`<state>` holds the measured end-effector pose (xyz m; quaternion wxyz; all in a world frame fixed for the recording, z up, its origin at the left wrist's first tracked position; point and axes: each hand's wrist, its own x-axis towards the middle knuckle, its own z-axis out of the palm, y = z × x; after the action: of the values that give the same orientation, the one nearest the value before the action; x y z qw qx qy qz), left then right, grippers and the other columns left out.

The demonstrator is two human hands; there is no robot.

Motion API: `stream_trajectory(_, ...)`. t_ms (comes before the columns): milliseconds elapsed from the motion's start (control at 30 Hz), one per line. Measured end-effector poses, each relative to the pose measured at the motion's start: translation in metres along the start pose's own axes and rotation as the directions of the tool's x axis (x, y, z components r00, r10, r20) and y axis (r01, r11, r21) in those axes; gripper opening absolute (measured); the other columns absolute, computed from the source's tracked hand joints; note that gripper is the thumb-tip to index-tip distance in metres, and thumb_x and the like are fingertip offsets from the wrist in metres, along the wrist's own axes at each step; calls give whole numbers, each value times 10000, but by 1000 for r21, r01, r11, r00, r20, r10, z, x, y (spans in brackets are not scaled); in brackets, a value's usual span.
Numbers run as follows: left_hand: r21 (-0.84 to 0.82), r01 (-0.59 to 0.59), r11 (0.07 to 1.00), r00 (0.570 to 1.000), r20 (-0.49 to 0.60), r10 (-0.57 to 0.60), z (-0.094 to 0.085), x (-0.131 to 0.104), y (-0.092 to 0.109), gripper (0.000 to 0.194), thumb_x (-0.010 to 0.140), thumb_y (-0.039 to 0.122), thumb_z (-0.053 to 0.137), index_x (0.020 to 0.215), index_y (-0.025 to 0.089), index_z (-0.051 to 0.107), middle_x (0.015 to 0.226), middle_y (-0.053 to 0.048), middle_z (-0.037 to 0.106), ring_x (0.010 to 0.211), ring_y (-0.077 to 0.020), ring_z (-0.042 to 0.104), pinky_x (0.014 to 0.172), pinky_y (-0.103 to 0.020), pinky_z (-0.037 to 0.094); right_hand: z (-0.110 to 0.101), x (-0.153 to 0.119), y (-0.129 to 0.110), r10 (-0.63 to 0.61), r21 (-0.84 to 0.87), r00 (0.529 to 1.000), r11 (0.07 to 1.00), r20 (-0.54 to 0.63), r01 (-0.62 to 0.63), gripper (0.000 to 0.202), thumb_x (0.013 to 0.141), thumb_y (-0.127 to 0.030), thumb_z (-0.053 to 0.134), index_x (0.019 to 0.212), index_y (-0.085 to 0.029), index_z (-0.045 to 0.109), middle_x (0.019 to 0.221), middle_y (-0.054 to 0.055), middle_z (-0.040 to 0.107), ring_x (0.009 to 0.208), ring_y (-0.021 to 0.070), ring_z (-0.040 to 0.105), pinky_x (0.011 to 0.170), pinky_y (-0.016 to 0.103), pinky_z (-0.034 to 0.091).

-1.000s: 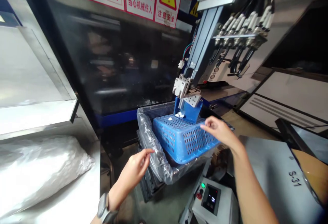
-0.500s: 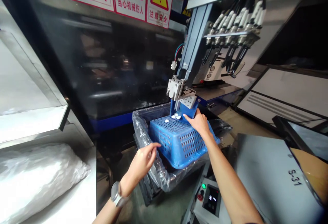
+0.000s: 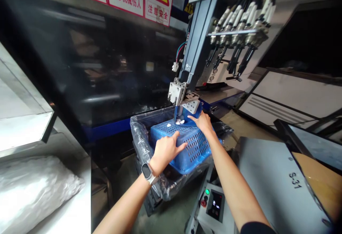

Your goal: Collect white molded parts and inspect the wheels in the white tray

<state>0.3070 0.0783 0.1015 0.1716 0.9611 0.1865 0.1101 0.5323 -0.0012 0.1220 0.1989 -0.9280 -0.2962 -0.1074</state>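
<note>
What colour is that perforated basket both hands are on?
Blue, seen clearly in the head view: the basket.

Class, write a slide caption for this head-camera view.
Both hands, left hand and right hand, rest on a blue basket.

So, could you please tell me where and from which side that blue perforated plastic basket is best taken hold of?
Probably by its two short ends, one hand on each. The blue perforated plastic basket lies upside down and tilted in the bag-lined bin, so its flat base offers no grip. The left hand already rests on the near end, and the right hand at the far end by the small white parts.
</note>
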Motion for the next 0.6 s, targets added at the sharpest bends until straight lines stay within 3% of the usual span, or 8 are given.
stream_trajectory(200, 28, 8, 1000, 1000, 29, -9, -7, -7, -3, 486, 887, 548, 455, 1169, 162, 540, 937, -52, 646, 792, -167, 627, 742, -389, 537, -6, -12, -4, 23, -24, 1000, 999, 10, -23, 403, 919, -441, 562, 1217, -173, 522, 1125, 81, 584, 952, 211, 600, 827, 423, 514)
stream_trajectory(367, -8, -50, 999, 997, 65, 50, -10, -16, -5, 462, 879, 553, 470, 1089, 156, 576, 891, -38, 648, 761, -155, 623, 722, -369, 536, -11, -26, -15, 68, -34, 998, 997, 3, -68, 402, 916, -459, 559, 1193, -169, 534, 1110, 81, 588, 939, 207, 600, 827, 423, 511)
stream_trajectory(467, -13, -81, 997, 994, 77, 81, -5, -22, 7, 472, 875, 564, 469, 1086, 156, 577, 871, -35, 648, 748, -154, 623, 717, -369, 536, -12, -40, -22, 75, -14, 997, 997, 23, -75, 395, 916, -469, 555, 1167, -164, 546, 1082, 77, 596, 918, 200, 604, 816, 414, 513)
stream_trajectory(600, -21, -139, 990, 985, 98, 140, 7, -34, 39, 495, 872, 583, 458, 1097, 159, 576, 858, -34, 649, 744, -157, 625, 713, -373, 537, -8, -57, -33, 31, 44, 996, 998, 80, -35, 396, 917, -461, 556, 1176, -163, 540, 1092, 79, 593, 916, 199, 604, 800, 402, 519)
